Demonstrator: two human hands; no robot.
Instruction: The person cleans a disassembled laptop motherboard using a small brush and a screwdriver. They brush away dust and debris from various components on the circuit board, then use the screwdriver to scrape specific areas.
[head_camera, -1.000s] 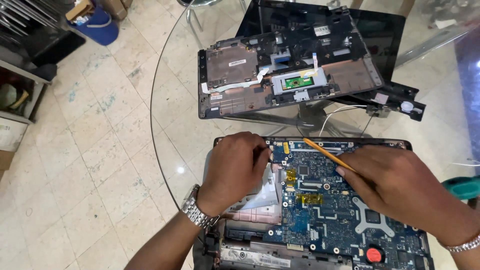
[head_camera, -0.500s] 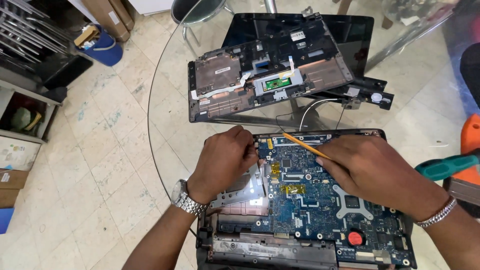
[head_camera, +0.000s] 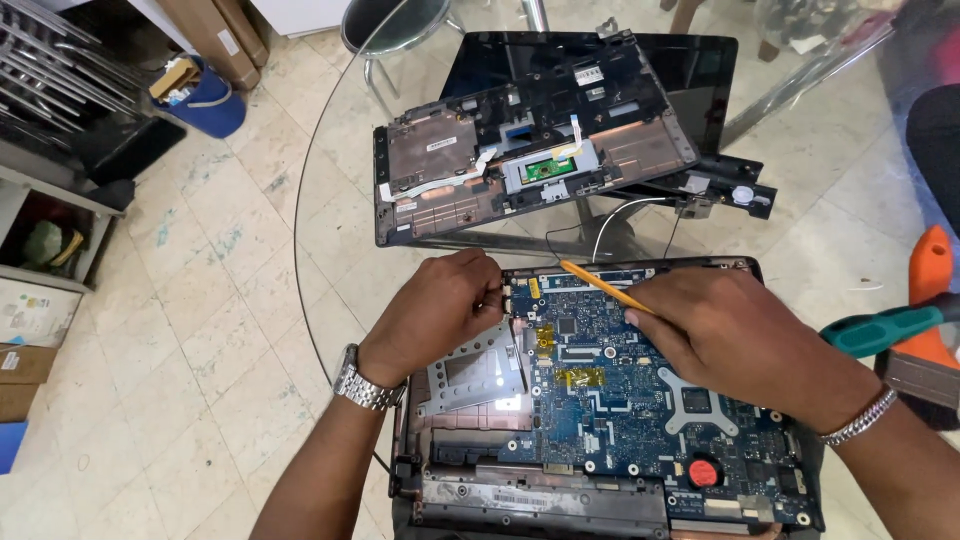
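- Hands worked over an opened laptop base (head_camera: 600, 500) lying on a round glass surface (head_camera: 330, 250).
- The left hand (head_camera: 435, 310) was curled, its fingertips pinched at something small by the top left edge of the blue circuit board (head_camera: 640, 420); what it pinched was too small to tell.
- The right hand (head_camera: 730, 330) was closed around a thin orange stick (head_camera: 600, 285), whose tip pointed at the board's top edge near the left fingertips.
- Risk, as a judgement: the stick could slip and scrape the board or tear a thin cable, since both hands crowded one small spot.
- The removed keyboard cover (head_camera: 530, 160) lay upside down beyond the base, wires (head_camera: 620, 215) trailing between them; a tug could strain those wires.
- A silver metal bracket (head_camera: 470, 375) sat in the base's left bay beside the board.
- On the floor, a blue bin (head_camera: 205, 105) held a small box, and an open shelf (head_camera: 45, 245) held a greenish object.
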